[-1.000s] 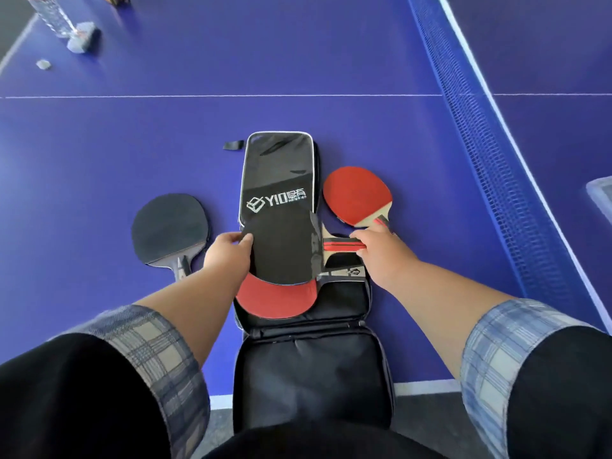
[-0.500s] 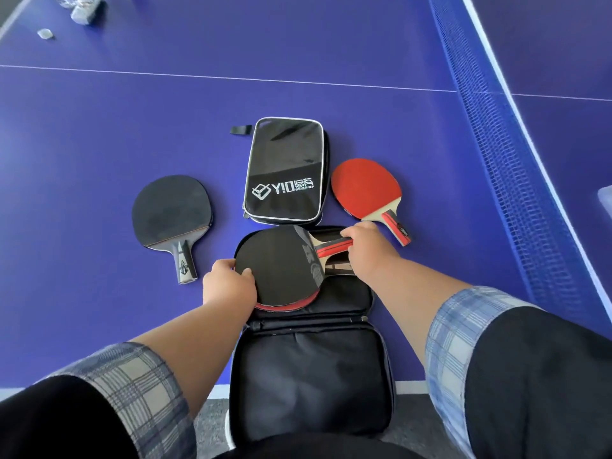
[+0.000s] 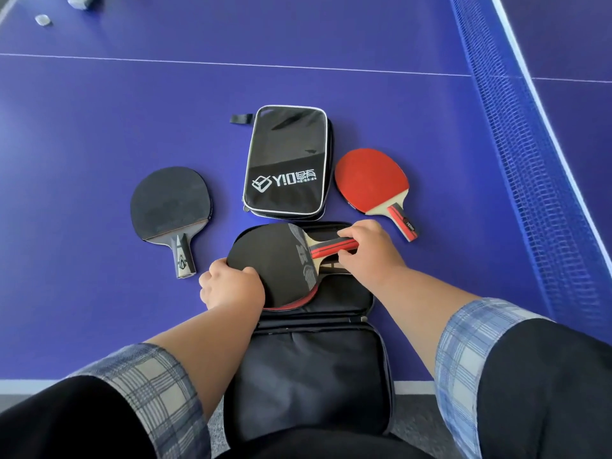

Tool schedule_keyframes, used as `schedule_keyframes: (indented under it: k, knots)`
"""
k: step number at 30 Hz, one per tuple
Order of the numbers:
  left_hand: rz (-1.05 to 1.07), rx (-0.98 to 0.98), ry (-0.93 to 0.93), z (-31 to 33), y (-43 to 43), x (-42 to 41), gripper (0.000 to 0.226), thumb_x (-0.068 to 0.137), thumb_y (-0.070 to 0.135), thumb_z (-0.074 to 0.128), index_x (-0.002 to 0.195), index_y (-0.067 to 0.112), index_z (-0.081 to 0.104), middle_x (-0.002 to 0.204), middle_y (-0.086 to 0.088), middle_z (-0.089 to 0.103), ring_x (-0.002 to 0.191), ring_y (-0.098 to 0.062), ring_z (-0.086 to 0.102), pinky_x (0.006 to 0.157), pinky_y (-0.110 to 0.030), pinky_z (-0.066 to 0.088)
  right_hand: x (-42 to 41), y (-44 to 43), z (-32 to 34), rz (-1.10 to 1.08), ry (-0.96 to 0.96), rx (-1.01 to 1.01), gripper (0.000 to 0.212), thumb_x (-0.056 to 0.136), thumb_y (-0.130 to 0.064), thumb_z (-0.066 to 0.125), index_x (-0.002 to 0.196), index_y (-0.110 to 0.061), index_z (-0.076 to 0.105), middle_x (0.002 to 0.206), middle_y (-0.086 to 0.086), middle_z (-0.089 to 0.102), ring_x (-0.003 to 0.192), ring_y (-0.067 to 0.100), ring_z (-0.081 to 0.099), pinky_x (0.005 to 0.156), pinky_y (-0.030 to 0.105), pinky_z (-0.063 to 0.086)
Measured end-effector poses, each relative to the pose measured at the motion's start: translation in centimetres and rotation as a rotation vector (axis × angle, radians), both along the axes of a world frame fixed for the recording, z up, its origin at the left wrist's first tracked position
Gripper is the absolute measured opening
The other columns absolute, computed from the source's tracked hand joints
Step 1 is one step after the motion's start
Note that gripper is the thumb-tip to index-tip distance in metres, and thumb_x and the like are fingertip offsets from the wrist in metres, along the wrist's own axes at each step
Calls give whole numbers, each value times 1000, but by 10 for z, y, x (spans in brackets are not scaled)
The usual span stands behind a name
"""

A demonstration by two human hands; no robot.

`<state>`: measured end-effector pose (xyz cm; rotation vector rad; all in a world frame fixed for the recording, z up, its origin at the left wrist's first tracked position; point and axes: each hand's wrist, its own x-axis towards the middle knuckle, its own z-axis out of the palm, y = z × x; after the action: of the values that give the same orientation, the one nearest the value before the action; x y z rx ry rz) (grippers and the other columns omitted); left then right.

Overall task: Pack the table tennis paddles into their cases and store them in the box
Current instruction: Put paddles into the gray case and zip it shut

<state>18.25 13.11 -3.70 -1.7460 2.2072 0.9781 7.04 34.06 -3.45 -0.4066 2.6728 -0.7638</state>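
Observation:
An open black case [image 3: 308, 376] lies at the table's near edge, its flap hanging over toward me. In its far half lies a black-faced paddle [image 3: 271, 260] on top of a red-faced one whose rim shows beneath. My right hand [image 3: 367, 250] grips the top paddle's red-striped handle. My left hand [image 3: 231, 286] holds the blade's near-left edge. A closed black case with a white logo [image 3: 286, 164] lies just beyond. A black paddle [image 3: 170, 202] lies to the left, a red paddle [image 3: 371, 178] to the right.
The blue table tennis table [image 3: 99, 111] carries everything. Its net [image 3: 516, 134] runs along the right. Small pale objects [image 3: 43, 19] sit at the far left corner. The table's white near edge [image 3: 29, 385] lies below my left arm.
The closed logo case, earlier tilted up over the open case, now lies flat beyond it. The black-faced paddle has come down onto the red one inside the open case.

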Motion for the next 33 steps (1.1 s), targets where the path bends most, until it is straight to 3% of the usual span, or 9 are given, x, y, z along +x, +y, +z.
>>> schedule_keyframes:
  k: [3, 8, 14, 16, 19, 23, 28, 30, 33]
  knots:
    - [48, 25, -11, -3, 0, 0, 49, 89, 26, 47, 138, 18, 42, 136, -12, 43, 121, -36, 42, 95, -46, 37, 2, 0, -4, -2, 2, -27, 40, 83, -21, 67, 123, -21, 67, 124, -2, 50, 117, 16, 49, 93, 25, 43]
    - [13, 29, -33, -5, 3, 1, 54, 86, 29, 51, 138, 17, 41, 136, -11, 42, 121, -35, 42, 92, -46, 39, 3, -3, -11, 9, -61, 38, 45, 81, -28, 65, 125, -23, 63, 127, 0, 46, 119, 21, 44, 99, 34, 44]
    - [-77, 59, -70, 9, 4, 4, 63, 86, 28, 55, 145, 18, 34, 141, -12, 39, 122, -36, 44, 94, -44, 40, 15, -6, -3, -8, -111, 124, 64, 85, -34, 62, 146, -26, 44, 156, 3, 29, 143, 25, 27, 111, 41, 34]
    - [-127, 73, -44, 14, 1, 11, 69, 86, 26, 56, 149, 20, 28, 144, -12, 36, 124, -36, 44, 98, -45, 40, 24, -1, 6, -62, -102, 99, 70, 87, -30, 60, 152, -26, 35, 160, 2, 25, 147, 24, 23, 114, 43, 32]
    - [-236, 35, 10, 23, -4, 32, 71, 85, 24, 55, 150, 23, 28, 144, -11, 35, 125, -35, 42, 96, -45, 41, 48, 17, 19, -277, -88, 29, 67, 90, -25, 57, 152, -21, 34, 157, 4, 34, 144, 25, 32, 114, 43, 34]
    - [-669, -40, 121, 30, -5, 80, 61, 85, 24, 56, 143, 28, 37, 140, -5, 38, 129, -29, 33, 96, -43, 38, 109, 52, 20, -461, -232, 44, 58, 93, -28, 55, 148, -21, 39, 151, 6, 42, 133, 27, 46, 100, 39, 40]
    - [-1484, -133, 75, 21, -1, 135, 51, 89, 40, 57, 137, 38, 40, 138, 7, 39, 131, -21, 33, 105, -38, 37, 193, 76, 6, -620, -333, 73, 44, 87, -41, 58, 126, -19, 58, 119, 4, 62, 104, 26, 60, 78, 30, 39]
    - [-1790, -227, 26, 11, -9, 156, 63, 87, 57, 56, 142, 41, 32, 145, 8, 34, 135, -19, 29, 112, -36, 26, 218, 81, 0, -624, -369, 77, 38, 80, -50, 57, 107, -23, 59, 93, 0, 57, 83, 22, 55, 70, 29, 36]
    - [-2052, -363, -144, 4, -28, 176, 91, 75, 71, 60, 150, 38, 20, 155, 2, 20, 145, -23, 17, 119, -43, 11, 236, 91, -10, -676, -405, 74, 50, 86, -45, 61, 129, -20, 54, 107, 0, 58, 97, 23, 55, 79, 30, 40]
